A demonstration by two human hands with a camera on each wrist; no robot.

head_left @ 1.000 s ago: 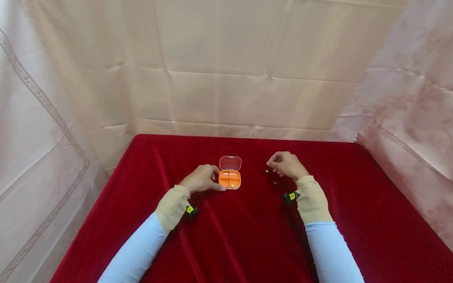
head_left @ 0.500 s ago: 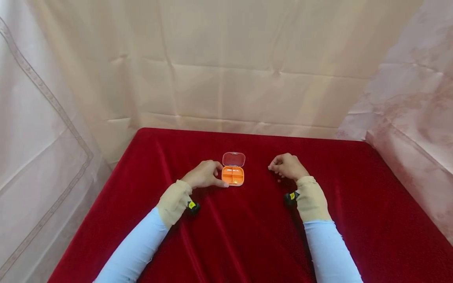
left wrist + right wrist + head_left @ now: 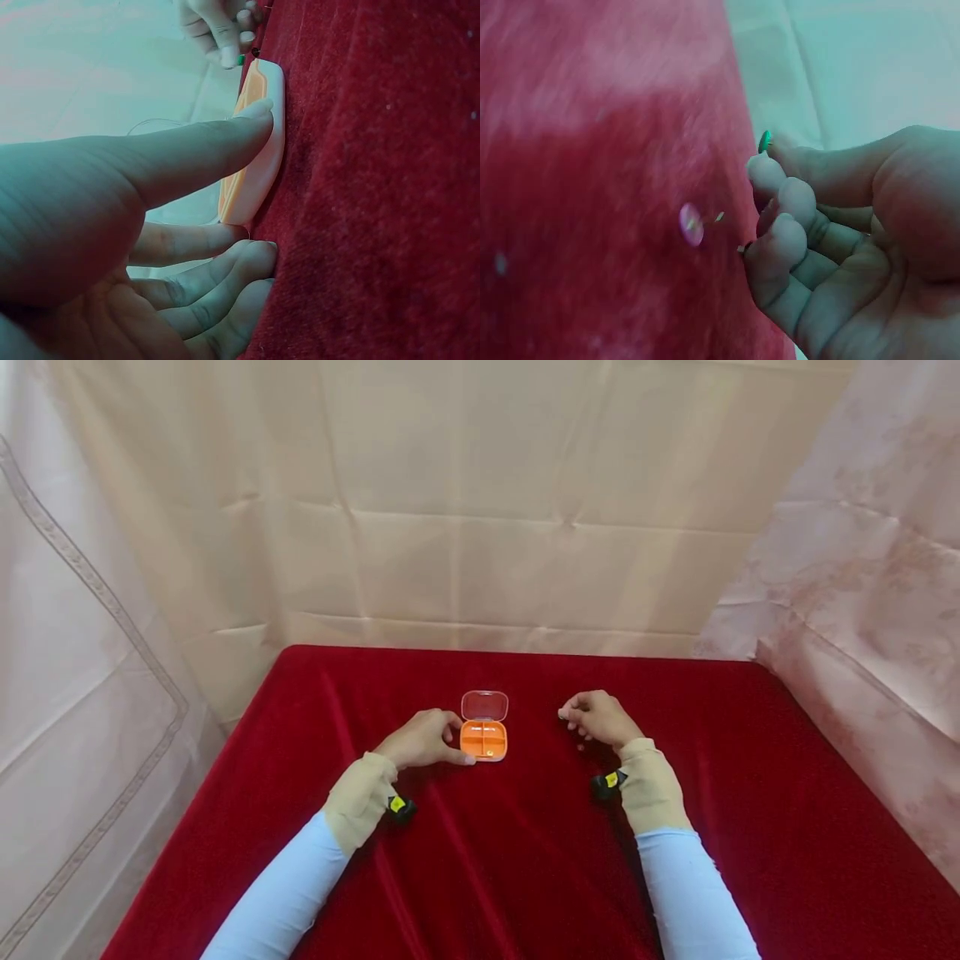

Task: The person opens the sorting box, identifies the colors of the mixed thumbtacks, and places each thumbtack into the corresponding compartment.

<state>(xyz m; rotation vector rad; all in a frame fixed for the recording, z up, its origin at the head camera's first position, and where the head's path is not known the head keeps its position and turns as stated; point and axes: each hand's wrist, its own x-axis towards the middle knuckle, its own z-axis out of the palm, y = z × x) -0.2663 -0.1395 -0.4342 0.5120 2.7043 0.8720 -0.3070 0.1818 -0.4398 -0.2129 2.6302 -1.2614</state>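
An orange four-part pill box [image 3: 483, 741] stands with its clear lid [image 3: 484, 705] raised at the back. One small yellowish piece [image 3: 490, 753] lies in its near right compartment. My left hand [image 3: 422, 739] holds the box from the left, thumb along its near side and index finger at its end. To the right of the box my right hand [image 3: 602, 718] pinches a green thumbtack [image 3: 765, 141] between thumb and index finger. Close by the curled fingers is a pink thumbtack [image 3: 692, 224] with a gold-coloured pin; its small shape shows below the hand in the head view.
A red velvet cloth [image 3: 525, 860] covers the table. Beige curtains [image 3: 480, 527] hang behind it, with pale patterned cloth [image 3: 862, 577] on the right. Black wrist cameras [image 3: 606, 785] sit under both wrists, low over the cloth.
A second ago the pale green thumbtack lay on the cloth below the right fingertips; now they pinch it, and the hand has shifted slightly left. The left hand stays at the box.
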